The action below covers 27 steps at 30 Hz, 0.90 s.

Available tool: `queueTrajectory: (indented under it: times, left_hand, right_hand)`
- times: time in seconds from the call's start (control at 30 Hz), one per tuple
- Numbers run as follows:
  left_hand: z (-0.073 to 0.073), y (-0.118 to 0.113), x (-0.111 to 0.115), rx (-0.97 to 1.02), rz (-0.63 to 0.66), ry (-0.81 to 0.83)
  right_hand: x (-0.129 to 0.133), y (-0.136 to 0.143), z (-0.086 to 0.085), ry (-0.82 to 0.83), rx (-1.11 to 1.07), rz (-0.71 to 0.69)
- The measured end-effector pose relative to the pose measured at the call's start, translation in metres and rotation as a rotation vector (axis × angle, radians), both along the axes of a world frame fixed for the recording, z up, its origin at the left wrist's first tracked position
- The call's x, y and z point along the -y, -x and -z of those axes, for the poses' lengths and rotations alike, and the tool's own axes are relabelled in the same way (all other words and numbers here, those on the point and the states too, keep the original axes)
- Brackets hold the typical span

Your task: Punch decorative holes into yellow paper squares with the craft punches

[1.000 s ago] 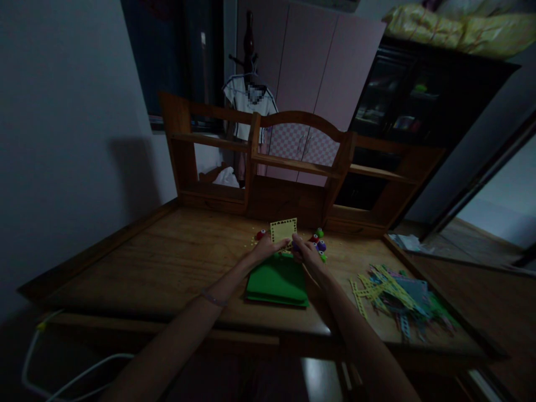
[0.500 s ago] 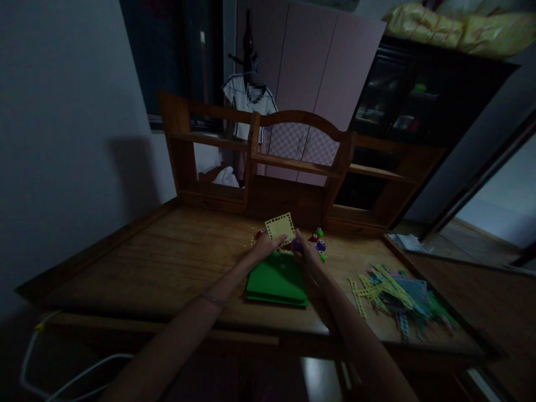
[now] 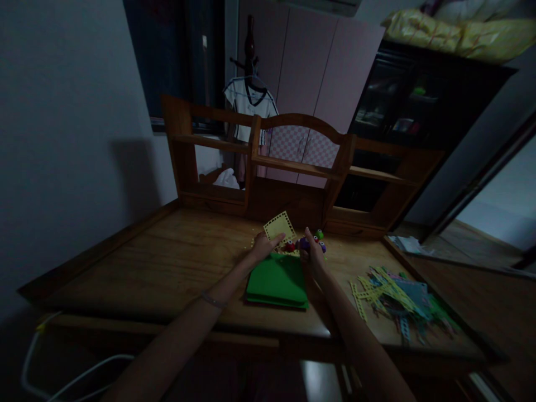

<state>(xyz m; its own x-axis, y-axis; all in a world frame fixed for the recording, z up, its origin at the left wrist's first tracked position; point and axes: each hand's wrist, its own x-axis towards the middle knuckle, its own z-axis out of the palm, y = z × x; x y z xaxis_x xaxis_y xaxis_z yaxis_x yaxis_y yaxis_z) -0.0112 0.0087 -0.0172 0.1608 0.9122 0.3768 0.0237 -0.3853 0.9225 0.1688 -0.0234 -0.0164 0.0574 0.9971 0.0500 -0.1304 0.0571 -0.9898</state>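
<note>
In my left hand is a yellow paper card, pinched at its lower edge and tilted. Small dark cut-outs run along the card's borders. My right hand is closed around a purple craft punch, its thumb raised on top, just right of the card and apart from it. A red punch shows between the hands. Beyond the right hand stand a green punch and another purple one, partly hidden. Below the hands lies a stack of green paper.
Yellow, blue and green punched paper strips form a pile at the right of the wooden desk. Tiny paper bits are scattered around the punches. A wooden shelf unit rises along the desk's far edge.
My right hand has moved slightly right with the purple punch, away from the card. The card has turned a little and shifted left, and the red punch between the hands has come into view.
</note>
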Motion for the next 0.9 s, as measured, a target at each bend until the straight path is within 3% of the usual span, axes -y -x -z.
queueTrajectory:
  times: [0.27, 0.63, 0.9]
  left_hand:
    - [-0.001, 0.001, 0.001, -0.002, -0.001, 0.001]
    - [0.000, 0.000, 0.000, -0.017, 0.004, -0.008]
    - [-0.002, -0.001, 0.001, -0.017, 0.016, -0.014]
  right_hand:
    - [-0.006, -0.006, 0.003, -0.090, -0.156, 0.085]
    - [0.005, -0.001, -0.008, -0.074, 0.070, 0.076]
    - [0.003, 0.001, -0.001, -0.103, 0.082, 0.055]
